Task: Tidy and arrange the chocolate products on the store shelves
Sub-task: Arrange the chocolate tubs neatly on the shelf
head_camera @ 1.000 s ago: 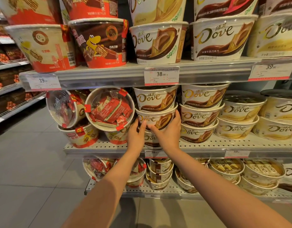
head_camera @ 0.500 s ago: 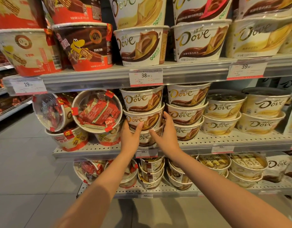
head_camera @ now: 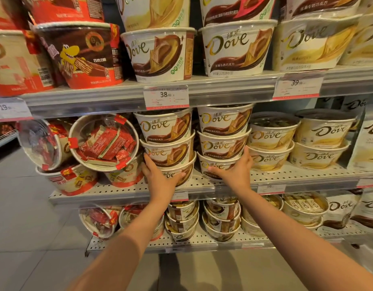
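Note:
Two stacks of brown-and-white Dove tubs stand side by side on the middle shelf [head_camera: 118, 192], three tubs each. My left hand [head_camera: 160, 178] cups the bottom tub of the left stack [head_camera: 188, 172]: fingers on its left side, thumb across the front. My right hand [head_camera: 234, 172] holds the bottom tub of the right stack [head_camera: 218, 162], with fingers wrapped round its right side and thumb on the front. The two hands bracket both stacks from outside. The upper tubs [head_camera: 164, 127] rest squarely on the lower ones.
Left of the stacks, clear-lidded red wafer tubs [head_camera: 103, 141] lie tipped on their sides over upright ones. Yellow Dove tubs [head_camera: 271, 139] stand close on the right. Larger tubs [head_camera: 158, 53] fill the shelf above, smaller stacks [head_camera: 181, 219] the shelf below. Grey floor [head_camera: 24, 206] lies left.
My right hand has shifted from the right side of the left stack to the right side of the neighbouring stack. The left hand has slid down to the bottom tub. The view has moved closer.

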`<state>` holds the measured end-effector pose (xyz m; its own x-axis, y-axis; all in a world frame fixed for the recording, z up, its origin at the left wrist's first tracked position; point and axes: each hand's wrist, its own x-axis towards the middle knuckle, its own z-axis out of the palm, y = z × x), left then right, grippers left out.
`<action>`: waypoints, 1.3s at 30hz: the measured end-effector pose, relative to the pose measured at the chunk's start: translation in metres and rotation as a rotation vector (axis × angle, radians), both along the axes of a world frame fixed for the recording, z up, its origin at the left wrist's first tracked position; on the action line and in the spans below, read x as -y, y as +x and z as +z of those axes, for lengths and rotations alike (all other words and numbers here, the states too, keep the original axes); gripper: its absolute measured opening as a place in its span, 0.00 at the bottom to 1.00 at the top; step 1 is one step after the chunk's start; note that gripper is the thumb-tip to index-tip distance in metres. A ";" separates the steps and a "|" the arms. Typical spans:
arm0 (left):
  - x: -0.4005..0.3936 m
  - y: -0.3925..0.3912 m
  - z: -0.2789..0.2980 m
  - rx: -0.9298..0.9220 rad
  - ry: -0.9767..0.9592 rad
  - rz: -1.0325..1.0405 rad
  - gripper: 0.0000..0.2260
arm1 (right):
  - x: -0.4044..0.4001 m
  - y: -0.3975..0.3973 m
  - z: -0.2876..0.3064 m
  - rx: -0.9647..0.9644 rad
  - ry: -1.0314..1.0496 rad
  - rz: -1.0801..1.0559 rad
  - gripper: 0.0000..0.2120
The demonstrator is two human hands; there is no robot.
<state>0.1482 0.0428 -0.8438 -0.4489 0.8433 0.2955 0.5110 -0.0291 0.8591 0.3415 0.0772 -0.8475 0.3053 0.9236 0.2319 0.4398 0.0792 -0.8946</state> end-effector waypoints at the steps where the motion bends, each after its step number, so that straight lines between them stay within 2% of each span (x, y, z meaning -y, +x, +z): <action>1: -0.001 -0.001 -0.001 -0.009 0.002 0.001 0.55 | -0.001 -0.002 -0.001 -0.022 0.001 0.002 0.63; 11: 0.001 -0.004 0.000 -0.041 0.019 -0.001 0.53 | -0.002 -0.003 -0.009 0.033 0.065 -0.079 0.60; 29: 0.005 -0.002 0.004 -0.013 -0.004 -0.006 0.51 | 0.008 -0.001 -0.010 0.047 0.089 -0.058 0.59; 35: 0.007 -0.004 0.001 -0.036 -0.008 -0.026 0.51 | 0.010 0.000 -0.007 0.047 0.066 -0.027 0.60; 39: 0.013 -0.016 -0.012 -0.083 0.037 -0.092 0.47 | 0.009 0.009 -0.009 0.022 0.073 0.068 0.60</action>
